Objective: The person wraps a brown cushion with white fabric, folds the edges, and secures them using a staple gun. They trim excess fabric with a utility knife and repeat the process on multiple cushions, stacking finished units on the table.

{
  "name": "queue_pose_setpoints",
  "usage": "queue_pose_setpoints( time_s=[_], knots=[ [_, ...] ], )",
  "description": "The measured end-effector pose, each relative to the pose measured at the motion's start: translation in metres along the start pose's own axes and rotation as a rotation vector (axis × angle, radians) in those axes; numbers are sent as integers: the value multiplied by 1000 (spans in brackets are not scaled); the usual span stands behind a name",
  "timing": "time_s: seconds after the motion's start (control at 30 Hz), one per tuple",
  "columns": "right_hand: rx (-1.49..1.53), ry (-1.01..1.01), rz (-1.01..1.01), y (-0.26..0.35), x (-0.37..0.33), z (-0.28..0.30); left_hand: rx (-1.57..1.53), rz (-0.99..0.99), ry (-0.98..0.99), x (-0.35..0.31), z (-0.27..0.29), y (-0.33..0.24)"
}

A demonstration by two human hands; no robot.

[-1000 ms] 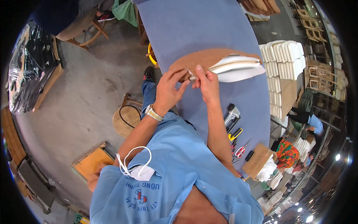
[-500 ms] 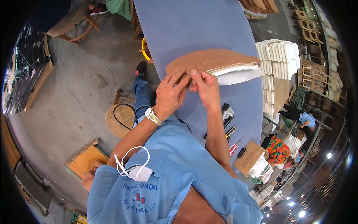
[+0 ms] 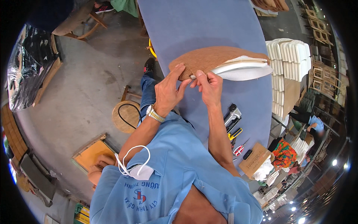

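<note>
A brown cushion cover (image 3: 220,56) with white padding (image 3: 238,66) showing along its open near edge lies on the blue-grey table. A loose white lining flap (image 3: 248,74) hangs out below the padding. My left hand (image 3: 168,91) grips the cover's left end, fingers on top and thumb at the edge. Close beside it, my right hand (image 3: 209,87) is pinched at the same edge. A small pale piece shows between the two hands, too small to name. To the right of my right forearm lie a staple gun (image 3: 233,116), a yellow utility knife (image 3: 235,133) and red-handled scissors (image 3: 238,150).
A cardboard box (image 3: 255,160) with white stuffing stands at the table's near right corner. White pads (image 3: 289,59) are stacked beyond the right edge. A round wooden stool (image 3: 126,116) is at my left. A person (image 3: 316,123) is far off at right.
The left end of the cover has been turned up a little and more of its edge shows between my hands. My left fingers have shifted slightly on it. The whole view has swung slightly.
</note>
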State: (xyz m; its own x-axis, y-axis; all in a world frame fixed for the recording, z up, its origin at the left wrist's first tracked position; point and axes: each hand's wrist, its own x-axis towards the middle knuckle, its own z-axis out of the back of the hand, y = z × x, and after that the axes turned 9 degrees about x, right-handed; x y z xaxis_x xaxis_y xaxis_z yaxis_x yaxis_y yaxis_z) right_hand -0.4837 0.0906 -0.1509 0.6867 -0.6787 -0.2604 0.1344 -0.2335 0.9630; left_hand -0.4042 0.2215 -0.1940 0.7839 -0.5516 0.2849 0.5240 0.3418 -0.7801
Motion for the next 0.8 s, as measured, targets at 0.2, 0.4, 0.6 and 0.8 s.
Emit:
queue_pose_setpoints(
  time_s=[0.2,0.4,0.6,0.8],
  knots=[
    [40,38,23,-4,5,2,109,-83,136,15,12,6],
    [7,62,52,-15,18,-2,40,-338,258,54,21,30],
    [-69,135,140,-22,27,2,35,-428,302,63,22,42],
    [-58,120,80,-21,17,8,106,-549,232,58,21,46]
  ],
)
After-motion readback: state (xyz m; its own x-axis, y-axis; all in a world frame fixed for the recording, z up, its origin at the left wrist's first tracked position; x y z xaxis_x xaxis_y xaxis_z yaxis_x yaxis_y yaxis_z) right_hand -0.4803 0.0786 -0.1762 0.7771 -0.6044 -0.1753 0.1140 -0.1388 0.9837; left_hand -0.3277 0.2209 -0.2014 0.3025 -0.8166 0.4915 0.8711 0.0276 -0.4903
